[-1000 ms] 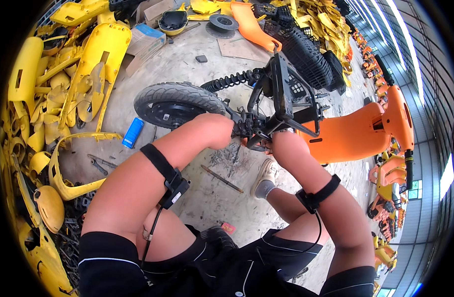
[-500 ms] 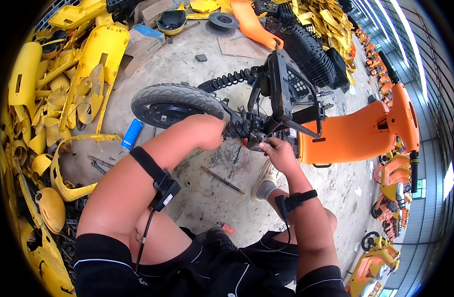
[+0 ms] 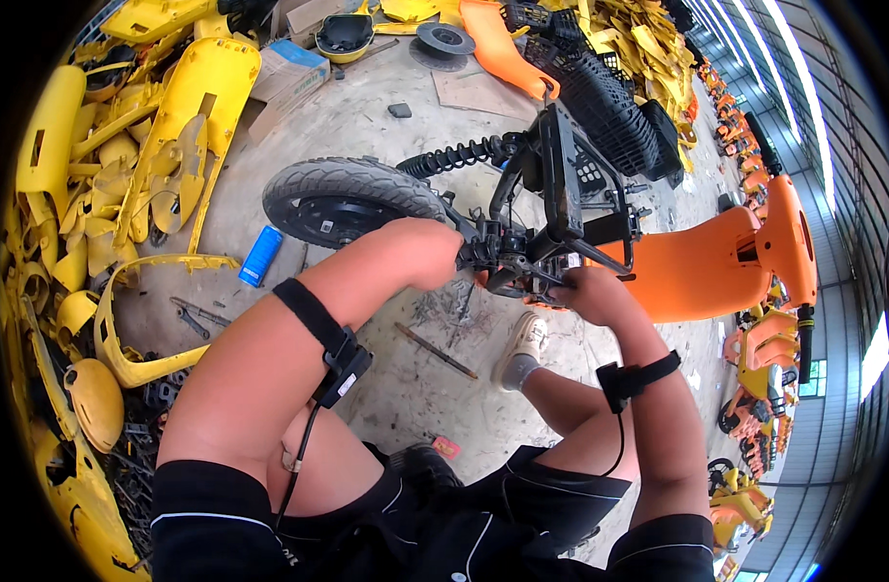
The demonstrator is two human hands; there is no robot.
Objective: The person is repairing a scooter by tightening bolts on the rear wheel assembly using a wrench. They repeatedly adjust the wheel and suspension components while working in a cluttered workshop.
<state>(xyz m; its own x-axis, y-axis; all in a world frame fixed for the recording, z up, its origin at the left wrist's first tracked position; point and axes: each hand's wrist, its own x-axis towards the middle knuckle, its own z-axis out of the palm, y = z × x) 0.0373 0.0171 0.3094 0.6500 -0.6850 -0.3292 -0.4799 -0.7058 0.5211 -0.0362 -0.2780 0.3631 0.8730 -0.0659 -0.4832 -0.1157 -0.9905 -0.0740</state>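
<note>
An orange scooter [image 3: 697,267] lies on its side before me, its black tubular frame [image 3: 566,194] bare at the rear. The rear wheel [image 3: 348,204] with its black tyre points left, and a coil spring shock absorber [image 3: 454,155] runs above it. My left hand [image 3: 437,260] reaches in beside the wheel at the dark mechanism [image 3: 510,276] under the frame; its fingers are hidden. From the right, my right hand [image 3: 596,295] is closed, fingers curled at the mechanism's right end. What they grip is too small to make out.
Yellow body panels [image 3: 188,126] pile up at the left. A blue can-like object [image 3: 260,256], a spanner [image 3: 192,323] and a thin rod [image 3: 435,350] lie on the concrete. Black plastic crates [image 3: 609,116] and a black reel [image 3: 444,41] stand beyond the scooter. More orange scooters line the right.
My right hand has shifted right along the mechanism from its pinch on a dark metal part, and its elbow has swung outward. The left hand stays by the wheel, slightly further right.
</note>
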